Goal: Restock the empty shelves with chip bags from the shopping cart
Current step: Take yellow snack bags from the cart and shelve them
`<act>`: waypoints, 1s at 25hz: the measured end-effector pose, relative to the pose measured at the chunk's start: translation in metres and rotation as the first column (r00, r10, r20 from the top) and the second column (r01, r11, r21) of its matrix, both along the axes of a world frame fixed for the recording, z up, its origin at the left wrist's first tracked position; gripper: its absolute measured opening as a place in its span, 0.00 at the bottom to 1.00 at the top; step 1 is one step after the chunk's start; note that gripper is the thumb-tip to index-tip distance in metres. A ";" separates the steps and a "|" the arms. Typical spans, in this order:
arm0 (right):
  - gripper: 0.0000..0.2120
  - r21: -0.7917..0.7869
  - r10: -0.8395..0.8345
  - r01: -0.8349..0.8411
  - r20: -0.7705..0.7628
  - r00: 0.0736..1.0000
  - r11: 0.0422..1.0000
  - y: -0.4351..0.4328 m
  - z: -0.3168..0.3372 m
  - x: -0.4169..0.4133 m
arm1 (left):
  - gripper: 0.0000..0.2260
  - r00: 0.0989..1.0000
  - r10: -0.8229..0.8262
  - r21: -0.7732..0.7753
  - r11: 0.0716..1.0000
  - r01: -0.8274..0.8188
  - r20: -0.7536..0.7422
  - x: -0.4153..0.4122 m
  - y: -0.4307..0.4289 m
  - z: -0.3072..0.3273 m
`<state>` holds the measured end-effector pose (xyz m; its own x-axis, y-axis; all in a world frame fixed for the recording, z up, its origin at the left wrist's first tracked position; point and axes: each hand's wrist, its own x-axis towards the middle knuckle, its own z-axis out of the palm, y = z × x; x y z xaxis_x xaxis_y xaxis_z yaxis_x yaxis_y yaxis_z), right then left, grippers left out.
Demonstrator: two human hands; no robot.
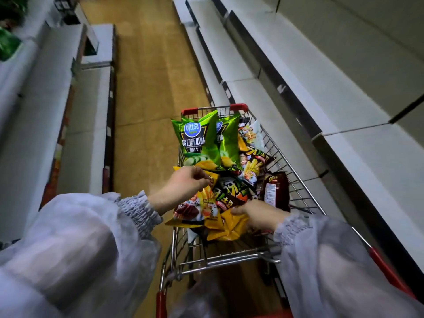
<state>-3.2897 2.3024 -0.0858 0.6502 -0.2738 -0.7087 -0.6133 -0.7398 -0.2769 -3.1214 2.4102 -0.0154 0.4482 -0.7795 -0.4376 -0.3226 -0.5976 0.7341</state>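
Pinching a chip bag, left hand; right hand gripping yellow bag.

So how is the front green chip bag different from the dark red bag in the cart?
The green bag is bright green with cucumber slices pictured; the dark red bag shows a white printed label. The green bag stands at the far end of the shopping cart; the dark red bag leans near its right wire side. Both are shiny bags inside it.
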 end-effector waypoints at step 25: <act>0.21 -0.118 0.114 0.492 0.993 0.038 0.863 0.009 0.273 -0.226 | 0.22 0.465 -0.231 -0.363 0.906 -0.216 -0.854 -0.189 -0.062 0.194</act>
<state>-3.5160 2.3110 0.1870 0.5064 -0.5110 0.6945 -0.1460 -0.8446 -0.5150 -3.3105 2.3479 0.1787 0.0013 -0.9649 -0.2626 0.6089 -0.2075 0.7656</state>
